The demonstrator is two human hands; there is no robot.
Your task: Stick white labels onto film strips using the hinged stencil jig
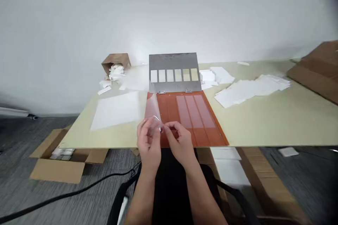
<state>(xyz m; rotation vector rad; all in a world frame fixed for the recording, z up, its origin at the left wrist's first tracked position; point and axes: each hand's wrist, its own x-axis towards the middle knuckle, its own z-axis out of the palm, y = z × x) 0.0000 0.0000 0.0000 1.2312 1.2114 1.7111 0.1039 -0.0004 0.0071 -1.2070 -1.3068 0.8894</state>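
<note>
My left hand (148, 140) and my right hand (179, 141) meet at the table's near edge, both pinching the lower end of a clear plastic strip (152, 109) that stands up, slightly curled, from the fingers. Right behind the hands lies an orange-brown jig board (208, 126) with three pale strips (194, 111) laid in its slots. A grey metal plate (174, 63) with a row of rectangular windows is hinged upright at the board's far edge.
A translucent sheet (116, 110) lies left of the board. Stacks of white sheets (250, 89) spread at the right on the pale yellow table (277, 123). A tipped brown bag (116, 63) spills white pieces. Cardboard boxes (56, 168) and a black cable (79, 191) are on the floor.
</note>
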